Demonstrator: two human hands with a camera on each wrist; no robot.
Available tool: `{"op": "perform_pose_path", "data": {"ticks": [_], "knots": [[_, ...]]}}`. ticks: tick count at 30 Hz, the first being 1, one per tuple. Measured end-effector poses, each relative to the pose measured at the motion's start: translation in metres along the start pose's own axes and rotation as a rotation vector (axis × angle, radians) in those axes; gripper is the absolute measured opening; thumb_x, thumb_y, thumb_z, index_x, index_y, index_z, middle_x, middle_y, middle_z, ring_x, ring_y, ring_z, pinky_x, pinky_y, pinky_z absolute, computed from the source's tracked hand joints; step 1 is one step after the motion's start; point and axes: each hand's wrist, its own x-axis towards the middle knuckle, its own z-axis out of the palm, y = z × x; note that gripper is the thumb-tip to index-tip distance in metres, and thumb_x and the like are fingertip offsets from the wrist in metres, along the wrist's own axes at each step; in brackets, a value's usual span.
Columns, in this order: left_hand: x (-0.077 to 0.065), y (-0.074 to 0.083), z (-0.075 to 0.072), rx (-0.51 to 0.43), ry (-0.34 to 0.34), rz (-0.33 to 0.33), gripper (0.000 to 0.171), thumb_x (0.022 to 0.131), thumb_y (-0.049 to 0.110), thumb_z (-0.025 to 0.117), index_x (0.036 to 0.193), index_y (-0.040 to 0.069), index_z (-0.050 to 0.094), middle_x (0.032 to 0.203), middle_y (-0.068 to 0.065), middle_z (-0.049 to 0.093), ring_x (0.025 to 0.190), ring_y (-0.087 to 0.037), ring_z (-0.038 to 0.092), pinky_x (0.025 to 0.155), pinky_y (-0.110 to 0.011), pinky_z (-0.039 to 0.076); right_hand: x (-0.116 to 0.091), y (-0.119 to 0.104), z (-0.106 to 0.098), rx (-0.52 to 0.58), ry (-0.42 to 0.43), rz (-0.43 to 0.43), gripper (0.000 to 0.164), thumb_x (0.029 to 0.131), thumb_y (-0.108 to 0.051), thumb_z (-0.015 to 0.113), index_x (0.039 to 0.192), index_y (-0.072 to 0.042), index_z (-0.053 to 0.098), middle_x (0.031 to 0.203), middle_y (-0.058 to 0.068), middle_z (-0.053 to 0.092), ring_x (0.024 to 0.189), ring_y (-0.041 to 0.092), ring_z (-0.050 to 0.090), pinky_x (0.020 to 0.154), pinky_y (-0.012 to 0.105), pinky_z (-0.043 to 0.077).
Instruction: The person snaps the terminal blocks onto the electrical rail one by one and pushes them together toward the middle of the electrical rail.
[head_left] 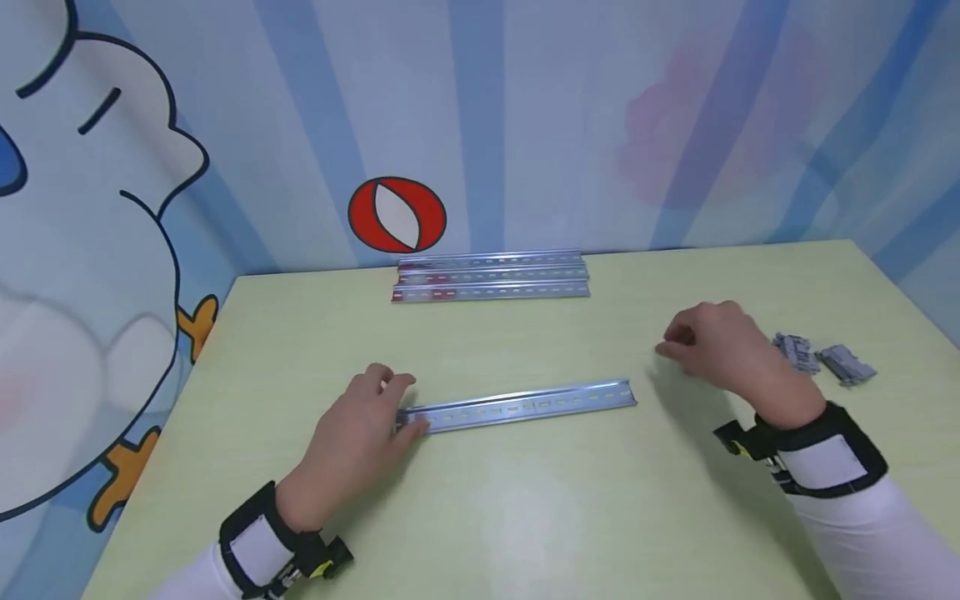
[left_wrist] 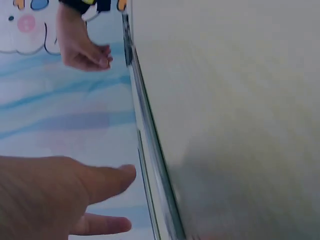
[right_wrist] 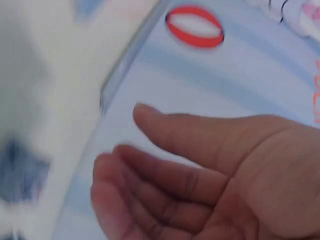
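Observation:
A slotted metal DIN rail (head_left: 525,406) lies slightly slanted across the middle of the table. At its left end is my left hand (head_left: 356,433), the thumb touching the near edge and the other visible fingers stretched out beyond the far edge, clear of the metal. The left wrist view shows those straight fingers (left_wrist: 107,182) apart from the rail (left_wrist: 152,135). My right hand (head_left: 723,354) hovers over the right side of the table, fingers loosely curved. Its palm (right_wrist: 200,185) holds nothing in the right wrist view. Two grey clusters of terminal blocks (head_left: 847,364) lie just right of it.
Several more slotted rails (head_left: 491,277) lie side by side at the table's back edge. Behind them rises a blue-striped wall (head_left: 540,125) with printed cartoon figures. The pale yellow tabletop (head_left: 525,508) ends at that wall.

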Motion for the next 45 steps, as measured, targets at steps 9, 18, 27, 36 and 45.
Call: {"op": "perform_pose_path", "data": {"ticks": [9,18,27,36,45], "knots": [[-0.026,0.024,0.003,0.080,-0.249,0.239,0.097,0.087,0.067,0.055,0.157,0.011,0.018,0.165,-0.008,0.006,0.151,-0.030,0.005,0.117,-0.055,0.019,-0.002,0.028,-0.015,-0.064,-0.124,0.234,0.053,0.092,-0.036,0.064,0.047,-0.016,0.045,0.048,-0.007,0.026,0.045,0.010,0.028,0.048,0.028,0.026],[-0.033,0.020,0.012,0.050,-0.338,0.263,0.100,0.088,0.071,0.049,0.157,0.009,0.011,0.164,-0.009,0.002,0.151,-0.027,0.002,0.118,-0.051,0.017,0.007,0.036,-0.010,-0.061,-0.219,0.263,0.047,0.092,-0.037,0.064,0.055,-0.009,0.065,0.046,-0.001,0.048,0.046,0.015,0.043,0.049,0.029,0.034],[-0.027,0.018,0.019,0.080,-0.280,0.292,0.104,0.086,0.076,0.045,0.157,0.008,0.010,0.164,-0.011,0.003,0.151,-0.028,0.003,0.119,-0.049,0.017,0.003,0.039,-0.009,-0.050,-0.196,0.275,0.046,0.091,-0.037,0.064,0.055,-0.009,0.064,0.046,0.000,0.048,0.045,0.015,0.044,0.047,0.030,0.034],[-0.023,0.016,0.023,0.087,-0.291,0.282,0.108,0.083,0.080,0.042,0.157,0.011,0.007,0.165,-0.008,0.000,0.151,-0.026,0.000,0.119,-0.047,0.015,0.005,0.047,-0.009,0.000,-0.156,0.283,0.034,0.087,-0.036,0.070,0.072,-0.005,0.070,0.056,0.005,0.058,0.055,0.022,0.056,0.049,0.033,0.040],[-0.023,0.017,0.021,0.091,-0.303,0.275,0.108,0.083,0.080,0.043,0.157,0.011,0.007,0.165,-0.007,-0.001,0.151,-0.026,-0.001,0.120,-0.047,0.014,0.002,0.045,-0.015,0.022,-0.111,0.229,0.030,0.090,-0.034,0.067,0.084,-0.005,0.068,0.063,0.004,0.056,0.056,0.020,0.051,0.050,0.033,0.038]]}}
